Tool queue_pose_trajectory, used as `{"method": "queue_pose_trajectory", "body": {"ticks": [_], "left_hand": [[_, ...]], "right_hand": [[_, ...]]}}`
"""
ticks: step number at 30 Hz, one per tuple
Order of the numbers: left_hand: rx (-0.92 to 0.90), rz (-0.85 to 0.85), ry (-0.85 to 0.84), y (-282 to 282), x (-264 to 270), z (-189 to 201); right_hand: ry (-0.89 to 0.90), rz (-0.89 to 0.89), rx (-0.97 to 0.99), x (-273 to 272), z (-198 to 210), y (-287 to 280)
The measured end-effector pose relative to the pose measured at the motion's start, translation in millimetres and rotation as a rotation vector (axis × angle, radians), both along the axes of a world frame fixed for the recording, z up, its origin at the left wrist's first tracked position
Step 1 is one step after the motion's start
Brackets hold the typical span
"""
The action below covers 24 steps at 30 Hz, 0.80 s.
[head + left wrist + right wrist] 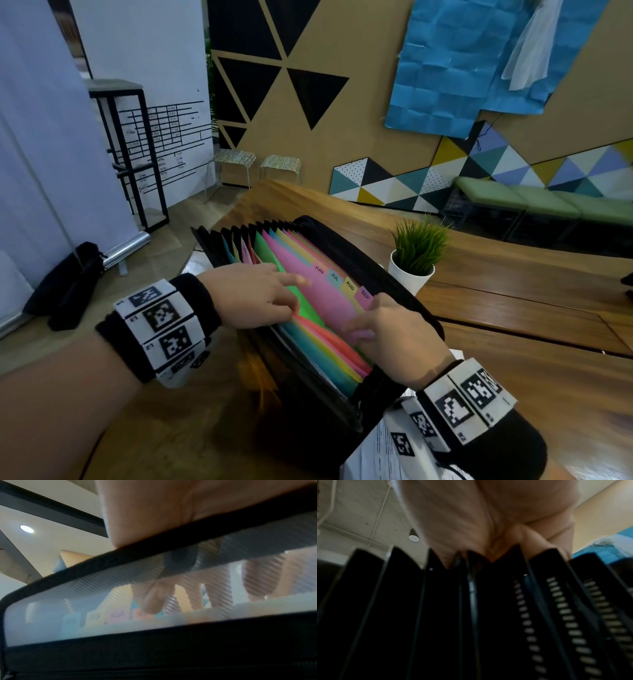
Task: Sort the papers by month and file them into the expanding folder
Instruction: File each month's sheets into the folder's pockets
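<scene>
A wooden counter (513, 308) fills the lower frame, the black expanding folder (404, 291) standing open at its centre. The left hand (253, 294) spreads relaxed fingers across the coloured dividers (329, 301); the right hand (390, 332) rests straight fingers there. White papers (373, 455) lie lower right.

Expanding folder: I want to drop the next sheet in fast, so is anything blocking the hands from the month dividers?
Nothing visible does. The expanding folder stands open, and the left hand and right hand already rest their fingers on the coloured dividers. The potted plant stands beside the folder, clear of them.
</scene>
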<state>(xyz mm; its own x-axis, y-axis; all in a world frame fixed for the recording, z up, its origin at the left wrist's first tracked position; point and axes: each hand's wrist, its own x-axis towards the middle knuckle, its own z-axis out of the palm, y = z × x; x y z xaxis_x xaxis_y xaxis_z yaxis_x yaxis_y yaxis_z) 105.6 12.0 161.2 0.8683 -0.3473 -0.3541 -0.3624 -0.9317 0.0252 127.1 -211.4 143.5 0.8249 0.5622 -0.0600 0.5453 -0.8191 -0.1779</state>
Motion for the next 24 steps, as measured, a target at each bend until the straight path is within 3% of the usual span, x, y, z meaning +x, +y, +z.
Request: {"method": "queue_pose_trajectory", "body": {"ticks": [4, 7, 10, 12, 13, 14, 15, 18, 19, 21, 24], "left_hand": [[0.029, -0.028, -0.110, 2.0, 1.3, -0.2], [-0.012, -0.059, -0.207, 10.1, -3.6, 0.3], [-0.035, -0.086, -0.259, 12.0, -10.7, -6.5], [-0.062, -0.077, -0.314, 11.8, -12.1, -12.7], [-0.087, -0.070, -0.349, 12.1, -11.3, -15.2], [-0.134, -0.063, -0.383, 12.7, -10.3, -17.2], [-0.197, -0.058, -0.419, 13.4, -9.5, -18.9], [-0.345, -0.071, -0.541, 16.5, -6.4, -24.7], [-0.364, -0.083, -0.575, 16.1, -5.1, -26.5], [-0.390, -0.103, -0.624, 15.0, -2.9, -29.5], [-0.471, -0.114, -0.671, 16.0, -2.8, -30.8]], "right_hand": [[0.075, -0.060, -0.128, 4.5, 5.2, -0.4], [0.112, -0.100, -0.030, 8.7, 4.7, -6.2], [0.265, -0.108, 0.453, 16.9, 3.7, -28.9], [0.340, -0.285, 0.876, 27.7, -6.1, -59.4], [0.312, -0.421, 0.992, 36.2, -17.5, -79.7], [0.280, -0.558, 0.986, 44.2, -32.2, -100.1], [0.260, -0.673, 0.851, 51.2, -51.4, -119.0], [0.458, -0.839, 0.088, 44.9, -116.8, -154.0], [0.554, -0.865, -0.070, 35.4, -138.6, -159.6], [0.671, -0.869, -0.178, 16.6, -172.1, -166.7], [0.592, -0.976, -0.089, 2.1, -184.8, -174.4]]}}
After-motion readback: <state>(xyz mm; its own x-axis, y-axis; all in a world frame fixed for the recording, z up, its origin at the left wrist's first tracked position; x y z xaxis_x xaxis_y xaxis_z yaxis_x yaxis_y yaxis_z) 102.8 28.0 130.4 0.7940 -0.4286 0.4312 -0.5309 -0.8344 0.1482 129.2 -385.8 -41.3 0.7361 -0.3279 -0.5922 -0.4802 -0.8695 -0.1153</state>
